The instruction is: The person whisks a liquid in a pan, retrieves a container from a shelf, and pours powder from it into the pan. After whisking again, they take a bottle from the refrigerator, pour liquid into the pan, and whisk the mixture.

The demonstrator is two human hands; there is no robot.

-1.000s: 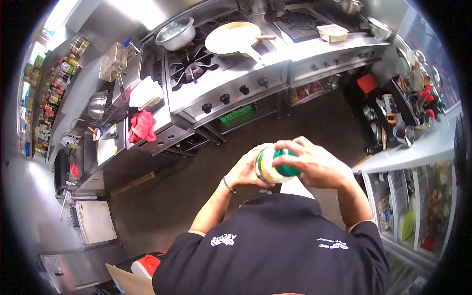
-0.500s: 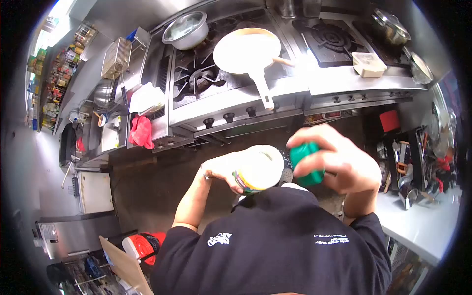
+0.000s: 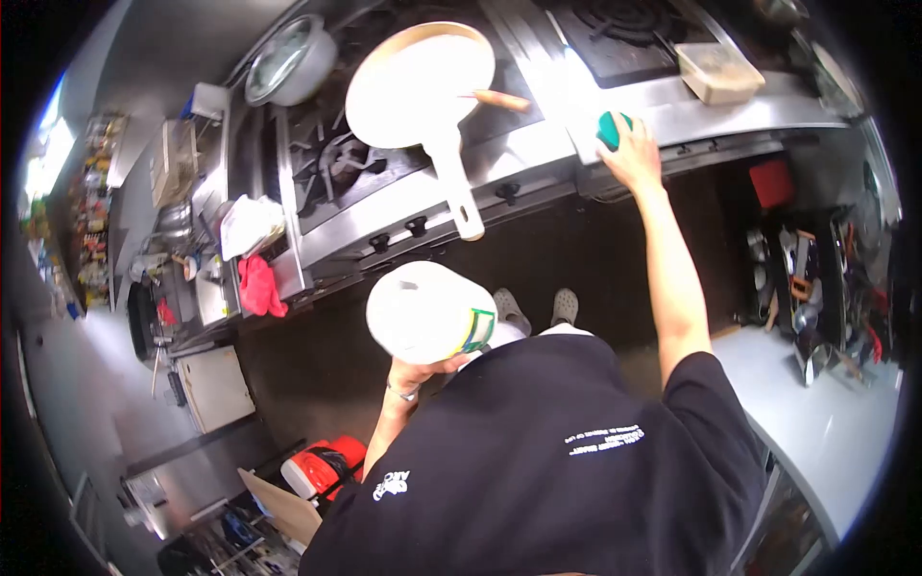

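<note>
**Grip Status and Object Positions**

The left hand [image 3: 429, 368] is holding a large white plastic jar with a green-and-yellow label [image 3: 423, 312]. Its fingers are curling around the lower side of the jar, partly closed to the jar's width; the jar is hiding most of them. The jar is sitting in front of the black short-sleeved shirt [image 3: 547, 461], tilting so that its broad, round white end is facing up toward the camera.

The right hand [image 3: 636, 156] is extending forward to the steel front ledge of the stove [image 3: 783, 113]. Its fingers are closing partway around a green plastic lid [image 3: 613, 132]. Whether the lid is touching the ledge cannot be told.

The white pan with a long pale handle [image 3: 408, 91] is resting on the stove, left of the lid, with its handle projecting over the front edge. A brown wooden handle [image 3: 501, 100] is protruding over the pan's right rim. A rectangular translucent plastic container [image 3: 718, 75] is standing right of the right hand, near the ledge.
</note>
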